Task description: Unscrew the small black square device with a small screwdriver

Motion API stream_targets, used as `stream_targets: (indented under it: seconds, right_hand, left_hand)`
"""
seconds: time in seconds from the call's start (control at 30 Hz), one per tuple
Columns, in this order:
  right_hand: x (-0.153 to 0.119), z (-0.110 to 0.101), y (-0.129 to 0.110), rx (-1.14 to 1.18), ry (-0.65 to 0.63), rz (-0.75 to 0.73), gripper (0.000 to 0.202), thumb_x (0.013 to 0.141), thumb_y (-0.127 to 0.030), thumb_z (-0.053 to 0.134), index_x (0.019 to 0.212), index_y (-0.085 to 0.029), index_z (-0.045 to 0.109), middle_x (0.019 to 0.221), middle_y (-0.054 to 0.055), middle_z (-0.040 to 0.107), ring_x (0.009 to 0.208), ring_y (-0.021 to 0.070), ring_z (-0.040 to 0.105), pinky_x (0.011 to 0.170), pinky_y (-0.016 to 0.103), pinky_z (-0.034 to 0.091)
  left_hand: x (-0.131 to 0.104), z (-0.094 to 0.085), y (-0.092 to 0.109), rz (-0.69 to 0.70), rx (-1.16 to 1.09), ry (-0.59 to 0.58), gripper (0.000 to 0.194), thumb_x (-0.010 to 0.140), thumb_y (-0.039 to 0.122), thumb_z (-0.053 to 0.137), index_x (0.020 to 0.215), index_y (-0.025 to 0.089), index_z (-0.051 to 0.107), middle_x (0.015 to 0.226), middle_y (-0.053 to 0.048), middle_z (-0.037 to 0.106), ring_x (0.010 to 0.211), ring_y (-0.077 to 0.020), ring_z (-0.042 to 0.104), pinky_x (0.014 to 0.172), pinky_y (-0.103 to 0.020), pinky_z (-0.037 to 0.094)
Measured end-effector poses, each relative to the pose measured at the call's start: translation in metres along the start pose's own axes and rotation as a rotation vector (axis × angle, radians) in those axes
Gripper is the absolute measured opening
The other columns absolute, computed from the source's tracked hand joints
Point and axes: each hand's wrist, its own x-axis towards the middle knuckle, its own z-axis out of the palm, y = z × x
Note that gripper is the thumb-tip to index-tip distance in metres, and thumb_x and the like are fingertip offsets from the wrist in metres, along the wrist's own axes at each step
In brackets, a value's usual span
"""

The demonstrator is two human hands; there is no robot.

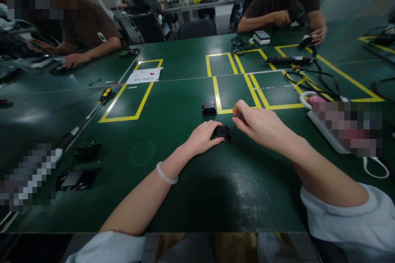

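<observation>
My left hand rests on the green table with thumb and fingers closed round a small black rectangular block. Just right of it, my right hand is raised with thumb and fingertips pinched together. Something thin and dark runs from that pinch down toward the block's right side; its kind is too small to make out. Beyond my left hand stands a second black block, touched by neither hand.
Yellow tape marks rectangles on the table. A yellow-black screwdriver and a paper sheet lie left. Black parts lie near left. Cables and a pink-and-white item are right. Across sit two people, one holding a power drill.
</observation>
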Motion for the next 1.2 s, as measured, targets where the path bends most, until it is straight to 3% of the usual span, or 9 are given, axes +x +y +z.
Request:
stream_targets:
  seconds: [0.13,0.33,0.57,0.83,1.2]
  right_hand:
    - [0.001,0.0007,-0.0008,-0.056,-0.002,0.017,0.023,0.095,-0.039,0.036,0.096,-0.02,0.05,0.077,0.004,0.066,0.067,0.0197,0.06,0.053,0.027,0.025]
    - [-0.0013,-0.0011,0.0012,-0.007,-0.001,-0.025,0.018,0.092,-0.029,0.036,0.105,-0.019,0.045,0.08,0.003,0.064,0.065,0.0179,0.059,0.053,0.026,0.027]
    - [0.0001,-0.0008,-0.0003,-0.037,-0.014,0.001,0.019,0.094,-0.037,0.039,0.098,-0.021,0.048,0.077,0.002,0.065,0.066,0.0184,0.059,0.053,0.027,0.025]
    - [-0.0009,-0.0035,0.0034,-0.033,-0.047,-0.026,0.017,0.093,-0.03,0.037,0.103,-0.02,0.047,0.079,0.003,0.065,0.064,0.0172,0.058,0.052,0.026,0.025]
    - [0.0021,-0.0004,0.0011,-0.139,-0.016,0.034,0.024,0.095,-0.039,0.038,0.098,-0.02,0.052,0.075,0.004,0.067,0.065,0.0196,0.061,0.052,0.027,0.022]
  left_hand:
    - [-0.0001,0.0,0.0002,-0.005,0.002,-0.008,0.038,0.087,0.042,0.058,0.118,0.021,0.049,0.108,-0.006,0.059,0.1,-0.0243,0.057,0.086,-0.039,0.048]
    - [-0.0001,-0.0004,0.0009,0.003,-0.005,0.0,0.037,0.087,0.041,0.058,0.117,0.021,0.05,0.111,-0.006,0.059,0.101,-0.0237,0.057,0.088,-0.039,0.047]
    - [0.0004,0.0,0.001,0.0,0.007,-0.007,0.039,0.088,0.043,0.058,0.118,0.021,0.049,0.109,-0.007,0.059,0.1,-0.0241,0.057,0.087,-0.039,0.047]
    - [-0.0003,-0.0014,0.0019,-0.007,-0.008,-0.011,0.037,0.088,0.042,0.057,0.117,0.021,0.05,0.111,-0.007,0.059,0.102,-0.0245,0.057,0.088,-0.039,0.047]
    - [-0.0004,-0.0006,0.0007,0.0,-0.005,-0.005,0.037,0.088,0.044,0.056,0.117,0.021,0.05,0.108,-0.007,0.059,0.099,-0.0239,0.057,0.085,-0.039,0.047]
